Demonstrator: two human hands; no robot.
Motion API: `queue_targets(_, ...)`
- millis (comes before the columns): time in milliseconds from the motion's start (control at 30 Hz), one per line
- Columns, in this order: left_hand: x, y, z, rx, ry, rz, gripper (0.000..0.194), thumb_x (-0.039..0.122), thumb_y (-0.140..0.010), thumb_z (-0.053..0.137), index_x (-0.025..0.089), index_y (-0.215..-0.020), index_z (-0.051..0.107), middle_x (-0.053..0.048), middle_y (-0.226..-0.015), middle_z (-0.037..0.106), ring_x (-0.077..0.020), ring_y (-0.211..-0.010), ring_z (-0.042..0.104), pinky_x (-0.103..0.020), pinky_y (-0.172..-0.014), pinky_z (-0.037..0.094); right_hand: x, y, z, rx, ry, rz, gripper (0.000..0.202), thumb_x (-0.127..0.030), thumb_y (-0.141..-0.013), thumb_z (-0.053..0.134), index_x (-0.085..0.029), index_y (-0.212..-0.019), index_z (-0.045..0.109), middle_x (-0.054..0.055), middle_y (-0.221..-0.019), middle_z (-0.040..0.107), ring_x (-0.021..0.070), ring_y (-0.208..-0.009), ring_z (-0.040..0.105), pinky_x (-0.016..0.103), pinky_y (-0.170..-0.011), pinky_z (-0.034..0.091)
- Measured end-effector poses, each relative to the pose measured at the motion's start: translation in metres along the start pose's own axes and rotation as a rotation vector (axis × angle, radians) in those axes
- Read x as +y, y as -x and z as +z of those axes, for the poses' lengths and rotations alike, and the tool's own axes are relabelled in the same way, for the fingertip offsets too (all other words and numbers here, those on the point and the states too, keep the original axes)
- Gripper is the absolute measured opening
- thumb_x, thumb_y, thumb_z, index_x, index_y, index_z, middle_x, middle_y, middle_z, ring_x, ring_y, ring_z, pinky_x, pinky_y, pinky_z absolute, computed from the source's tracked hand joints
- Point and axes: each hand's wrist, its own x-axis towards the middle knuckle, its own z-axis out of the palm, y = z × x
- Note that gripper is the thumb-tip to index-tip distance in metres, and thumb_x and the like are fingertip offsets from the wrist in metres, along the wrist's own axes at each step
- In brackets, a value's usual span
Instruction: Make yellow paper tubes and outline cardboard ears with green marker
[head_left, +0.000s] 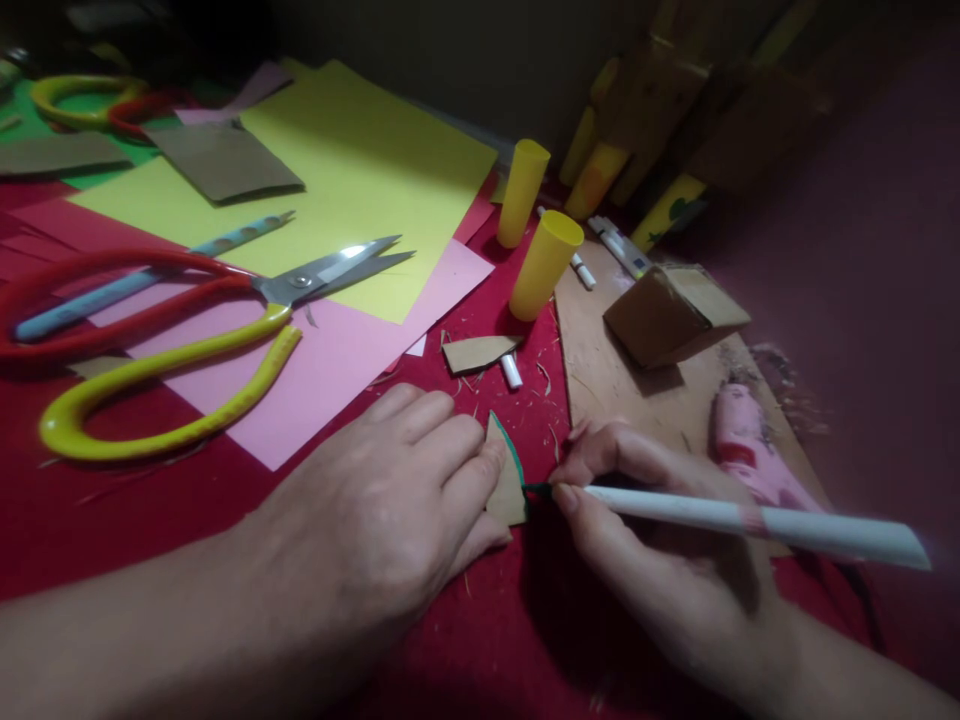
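Observation:
My left hand (420, 490) is closed on a small pointed piece of cardboard (504, 500), pinning it to the red cloth. A green line runs along that piece's right edge. Pinched in my right hand (645, 540) is a long white marker (690, 508), its dark green tip touching the line. Just beyond my hands lies a second cut cardboard piece (476, 354) with a small white marker cap (511, 371) against it. To the left, large scissors (300, 285) with red and yellow handles lie with blades slightly apart.
Yellow paper (360, 150) and pink paper (247, 390) are stacked left, with a blue pencil (232, 237) on top. Two yellow paper tubes (546, 265) stand behind. On the right are a cardboard box (667, 315) and a pink glue gun (742, 430).

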Motion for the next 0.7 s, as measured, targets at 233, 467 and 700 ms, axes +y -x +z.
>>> queue_targets(233, 0.0008, 0.0005, -0.0040, -0.032, 0.014, -0.014, 0.031, 0.022, -0.101, 0.046, 0.007, -0.095, 0.073, -0.010, -0.080, 0.063, -0.0241, -0.075, 0.052, -0.037, -0.066, 0.045, 0.0015, 0.0016, 0.0000, -0.002, -0.024, -0.007, 0.018, -0.011, -0.082, 0.055, -0.022, -0.067, 0.055, -0.002, -0.058, 0.059, 0.0143, -0.057, 0.055, 0.030, -0.057, 0.046)
queue_targets(467, 0.0014, 0.0032, -0.0065, -0.037, 0.003, -0.014, 0.033, 0.024, -0.102, 0.044, 0.008, -0.097, 0.073, -0.009, -0.078, 0.060, -0.0243, -0.075, 0.050, -0.038, -0.067, 0.044, 0.0022, 0.0046, 0.0013, 0.004, -0.038, -0.016, 0.019, -0.009, -0.080, 0.056, -0.022, -0.068, 0.054, -0.002, -0.059, 0.059, 0.0153, -0.060, 0.056, 0.034, -0.065, 0.049)
queue_targets(700, 0.0021, 0.0016, -0.0065, -0.047, 0.013, -0.010, 0.033, 0.024, -0.102, 0.044, 0.007, -0.097, 0.072, -0.009, -0.079, 0.060, -0.0239, -0.075, 0.049, -0.038, -0.066, 0.043, 0.0028, 0.0056, 0.0018, 0.009, -0.053, -0.026, 0.020, -0.007, -0.079, 0.057, -0.022, -0.066, 0.053, -0.003, -0.059, 0.057, 0.0144, -0.059, 0.055, 0.039, -0.077, 0.052)
